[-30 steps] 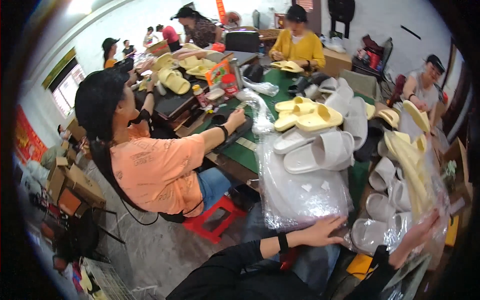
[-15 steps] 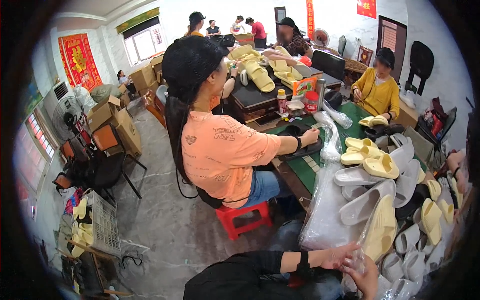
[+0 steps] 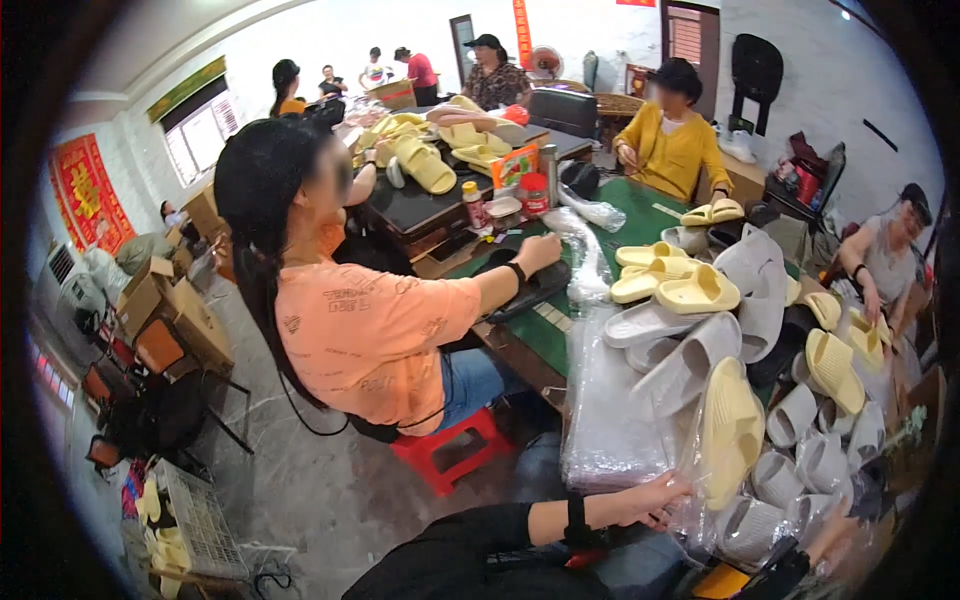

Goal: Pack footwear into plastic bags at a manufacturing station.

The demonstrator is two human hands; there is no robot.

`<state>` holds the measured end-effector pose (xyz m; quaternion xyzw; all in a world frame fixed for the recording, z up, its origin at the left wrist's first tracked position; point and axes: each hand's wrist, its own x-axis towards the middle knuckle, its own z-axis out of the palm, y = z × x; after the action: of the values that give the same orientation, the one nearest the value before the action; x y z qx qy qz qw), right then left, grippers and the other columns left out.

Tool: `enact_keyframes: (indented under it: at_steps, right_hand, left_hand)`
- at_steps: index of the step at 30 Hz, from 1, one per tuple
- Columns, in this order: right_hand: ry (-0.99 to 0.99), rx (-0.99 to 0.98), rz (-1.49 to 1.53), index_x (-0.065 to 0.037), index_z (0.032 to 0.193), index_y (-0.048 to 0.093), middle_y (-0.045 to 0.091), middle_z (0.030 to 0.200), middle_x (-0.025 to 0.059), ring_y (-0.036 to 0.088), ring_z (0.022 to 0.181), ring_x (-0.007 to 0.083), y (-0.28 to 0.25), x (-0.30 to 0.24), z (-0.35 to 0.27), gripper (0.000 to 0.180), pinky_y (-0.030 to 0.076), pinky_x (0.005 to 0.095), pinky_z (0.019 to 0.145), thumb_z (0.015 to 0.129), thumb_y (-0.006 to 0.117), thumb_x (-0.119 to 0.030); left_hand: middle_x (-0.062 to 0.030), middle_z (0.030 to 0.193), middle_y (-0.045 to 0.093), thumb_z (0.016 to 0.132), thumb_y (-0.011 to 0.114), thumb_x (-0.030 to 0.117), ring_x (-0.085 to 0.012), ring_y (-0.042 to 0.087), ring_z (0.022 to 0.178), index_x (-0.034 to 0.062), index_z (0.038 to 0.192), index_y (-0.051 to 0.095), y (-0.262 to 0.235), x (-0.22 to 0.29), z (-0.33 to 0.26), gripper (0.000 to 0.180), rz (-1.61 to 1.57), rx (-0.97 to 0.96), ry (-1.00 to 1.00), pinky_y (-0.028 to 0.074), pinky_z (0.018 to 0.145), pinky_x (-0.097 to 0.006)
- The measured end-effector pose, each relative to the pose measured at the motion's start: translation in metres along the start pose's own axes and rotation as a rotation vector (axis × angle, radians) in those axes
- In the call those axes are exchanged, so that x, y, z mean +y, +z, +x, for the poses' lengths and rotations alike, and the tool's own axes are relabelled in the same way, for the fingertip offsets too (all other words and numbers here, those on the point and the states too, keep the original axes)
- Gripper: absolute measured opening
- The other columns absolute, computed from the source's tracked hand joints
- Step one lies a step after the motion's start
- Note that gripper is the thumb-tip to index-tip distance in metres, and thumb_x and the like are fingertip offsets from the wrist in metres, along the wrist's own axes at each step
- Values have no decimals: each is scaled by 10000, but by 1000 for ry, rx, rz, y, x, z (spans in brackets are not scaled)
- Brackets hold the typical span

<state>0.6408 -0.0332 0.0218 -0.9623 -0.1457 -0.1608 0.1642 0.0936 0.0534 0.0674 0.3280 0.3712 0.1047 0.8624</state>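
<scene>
My left hand (image 3: 655,500) is closed on the lower edge of a clear plastic bag (image 3: 690,525), with a dark band round its wrist. A pair of pale yellow slippers (image 3: 732,435) lies inside the bag, soles and ridged uppers showing through the film. My right hand (image 3: 832,545) is at the lower right beside grey slippers, apart from the left; its fingers are too hidden to read. Just left of it are a black strap-like thing (image 3: 775,572) and an orange-yellow patch (image 3: 722,581). A stack of clear bags (image 3: 612,420) lies left of the bagged pair.
Grey slippers (image 3: 790,415) and yellow slippers (image 3: 835,370) pile along the table's right side. A person in an orange shirt (image 3: 370,330) sits at my left on a red stool (image 3: 455,455), handling dark slippers. Someone in yellow (image 3: 675,150) sits across; another person (image 3: 880,260) works at right.
My right hand has left the bag and moved to the right, toward the grey slippers. My left hand stays on the bag. The view has turned rightward, bringing in the person at right.
</scene>
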Motion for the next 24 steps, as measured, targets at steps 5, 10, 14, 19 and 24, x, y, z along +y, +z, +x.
enact_keyframes:
  at_steps: [5,10,14,19,24]
  right_hand:
    - [42,135,336,-4,1441,197,494,1280,303,530,1120,464,34,19,-8,976,430,469,945,801,594,-624]
    - [14,31,551,-15,1454,173,428,1365,271,487,1187,445,24,-55,-18,953,401,471,988,822,586,-595]
    - [-177,-45,560,-24,1442,210,450,1346,254,504,1164,438,30,-153,-13,896,413,470,978,832,595,-554]
    - [-291,-84,514,-36,1426,256,479,1322,233,525,1135,428,34,-199,-24,826,428,469,964,843,607,-503]
    - [-290,-57,445,-47,1411,302,507,1298,212,546,1107,419,26,-184,-20,757,443,468,951,855,618,-452]
  left_hand:
    - [-119,1219,506,882,586,407,-179,552,849,91,1447,184,9,1,10,762,84,-23,53,474,738,-313]
    - [-42,847,525,872,601,297,-130,505,680,20,1060,543,-16,-13,22,340,144,88,191,439,591,-281]
    - [-52,672,511,824,630,205,-141,497,578,-4,930,570,-16,-26,55,242,145,120,332,397,478,-304]
    - [-137,753,561,819,602,192,-254,544,668,-24,920,546,-6,-22,34,245,538,370,708,416,579,-400]
    - [-185,1071,541,869,576,222,-373,496,1032,5,1013,555,-21,-16,60,262,949,510,879,396,885,-446]
